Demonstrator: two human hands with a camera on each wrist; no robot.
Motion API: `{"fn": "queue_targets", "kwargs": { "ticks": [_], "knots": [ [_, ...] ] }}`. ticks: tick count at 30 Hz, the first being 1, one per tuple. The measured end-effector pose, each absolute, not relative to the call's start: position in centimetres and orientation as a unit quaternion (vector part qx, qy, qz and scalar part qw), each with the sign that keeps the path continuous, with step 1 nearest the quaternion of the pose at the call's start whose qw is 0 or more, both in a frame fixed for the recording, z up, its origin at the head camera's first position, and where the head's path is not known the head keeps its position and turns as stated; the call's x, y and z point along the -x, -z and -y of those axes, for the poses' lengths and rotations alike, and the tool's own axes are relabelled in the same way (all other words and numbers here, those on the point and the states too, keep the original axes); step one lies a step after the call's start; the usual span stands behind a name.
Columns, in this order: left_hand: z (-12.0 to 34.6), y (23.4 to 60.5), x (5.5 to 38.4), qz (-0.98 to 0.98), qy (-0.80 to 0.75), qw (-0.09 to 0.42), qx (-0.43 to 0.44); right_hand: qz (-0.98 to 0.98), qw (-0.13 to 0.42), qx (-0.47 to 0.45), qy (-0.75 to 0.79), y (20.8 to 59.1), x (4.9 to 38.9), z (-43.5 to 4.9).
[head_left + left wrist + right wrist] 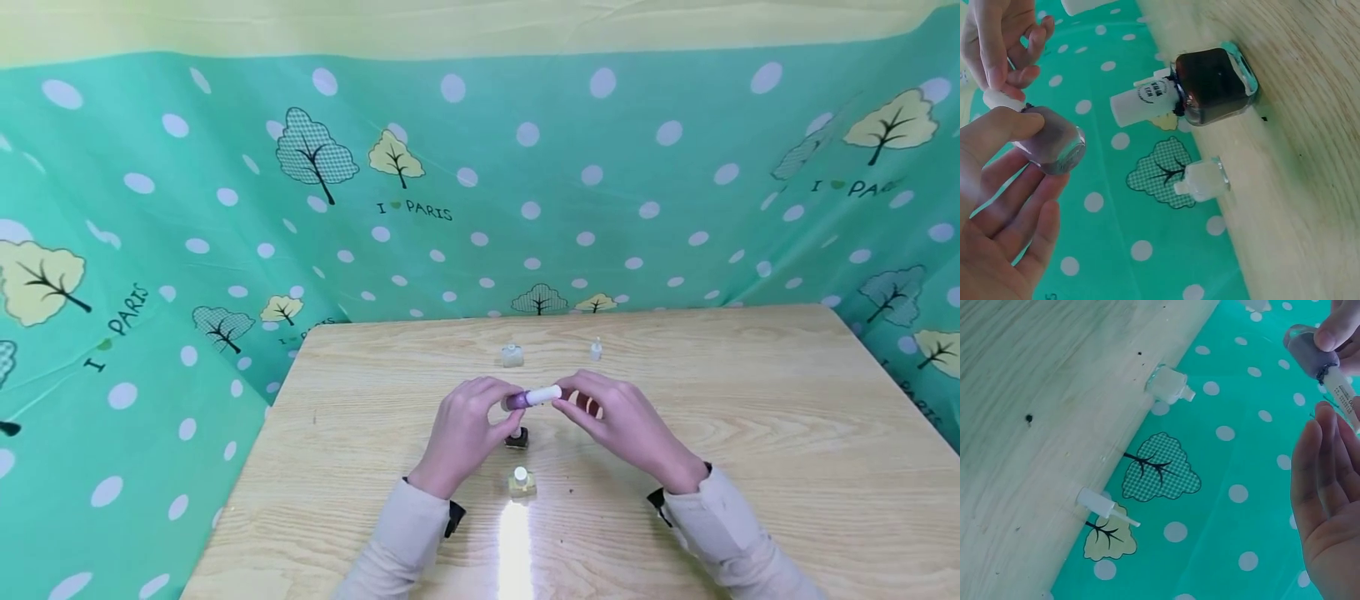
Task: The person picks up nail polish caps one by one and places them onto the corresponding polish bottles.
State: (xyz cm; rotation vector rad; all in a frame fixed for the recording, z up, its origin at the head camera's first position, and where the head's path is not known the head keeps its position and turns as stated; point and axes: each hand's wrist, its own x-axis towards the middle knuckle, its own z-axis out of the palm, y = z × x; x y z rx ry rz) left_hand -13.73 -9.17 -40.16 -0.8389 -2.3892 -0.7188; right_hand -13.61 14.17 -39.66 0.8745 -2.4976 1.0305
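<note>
My left hand [467, 425] grips a purple nail polish bottle [516, 402] between thumb and fingers, above the table. The bottle lies tilted in the air, its white cap [545, 395] pointing to the right. At the cap's end, my right hand [626, 421] pinches it with thumb and forefinger. In the left wrist view the purple bottle [1057, 140] shows its glass base, with the cap joined to its neck. Just under the left fingers stands a dark nail polish bottle [517, 439], white-capped in the left wrist view.
Nearer me is a pale yellow nail polish bottle [522, 485] with a white cap. Toward the back stand an uncapped whitish bottle [512, 357] and, right of it, a loose white cap with its brush upward [596, 350]. A green patterned curtain [525, 183] hangs behind the wooden table [750, 400].
</note>
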Motion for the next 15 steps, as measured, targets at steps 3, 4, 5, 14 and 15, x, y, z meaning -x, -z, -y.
{"fn": "queue_targets", "kwargs": {
  "ticks": [3, 4, 5, 14, 15],
  "knots": [
    [9.2, 40.4, 14.0, 0.886, 0.271, 0.234, 0.295, 0.874, 0.148, -0.302, -0.352, 39.9, 13.8, -14.4],
    [9.2, 40.5, 14.1, 0.888, 0.273, 0.229, 0.291, 0.875, 0.146, -0.301, -0.351, 40.0, 13.9, -14.5],
    [9.2, 40.6, 14.2, 0.89, 0.275, 0.224, 0.287, 0.876, 0.142, -0.3, -0.35, 40.0, 13.9, -14.5],
    [9.4, 41.1, 14.9, 0.901, 0.294, 0.182, 0.264, 0.896, 0.118, -0.274, -0.329, 41.1, 14.4, -15.3],
    [9.5, 41.1, 15.0, 0.901, 0.297, 0.178, 0.262, 0.897, 0.116, -0.272, -0.327, 41.2, 14.4, -15.4]
  ]
}}
